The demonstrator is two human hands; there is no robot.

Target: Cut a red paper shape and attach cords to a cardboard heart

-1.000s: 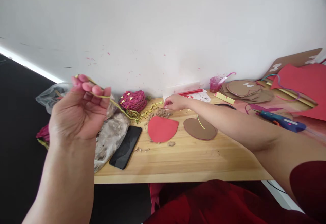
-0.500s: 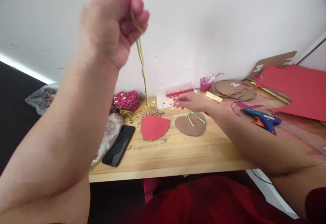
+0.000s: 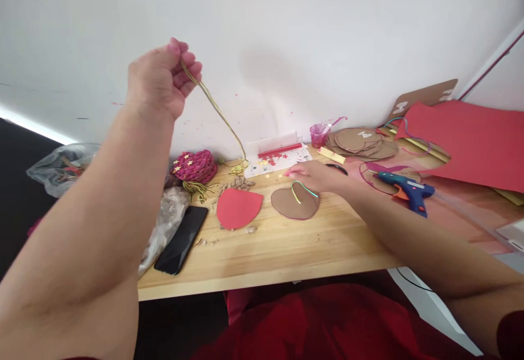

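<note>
My left hand (image 3: 164, 76) is raised in front of the wall, fingers closed on the upper end of a few olive-yellow yarn strands (image 3: 219, 110). They slant down to the right, ending in a small tangle on the table. Low over the table is my right hand (image 3: 309, 175), with its fingertips pressed together at the far edge of a brown cardboard shape (image 3: 286, 201); anything between them is too small to make out. A yellow-and-turquoise cord (image 3: 305, 189) lies bent on that cardboard. Left of it sits a red paper shape (image 3: 238, 208) with a pointed corner.
White paper (image 3: 262, 169) with star confetti lies at the back. A braided pink coil (image 3: 194, 166), a phone (image 3: 182, 240) and plastic bags are at left. Rightward are a pink cup (image 3: 318, 136), stacked cardboard cutouts (image 3: 360, 144), a blue glue gun (image 3: 409, 188) and red sheets (image 3: 470, 141).
My left hand has come down and to the left, so the yarn now slants instead of hanging steeply. My right hand has shifted slightly nearer, from the confetti paper to the cardboard's far edge.
</note>
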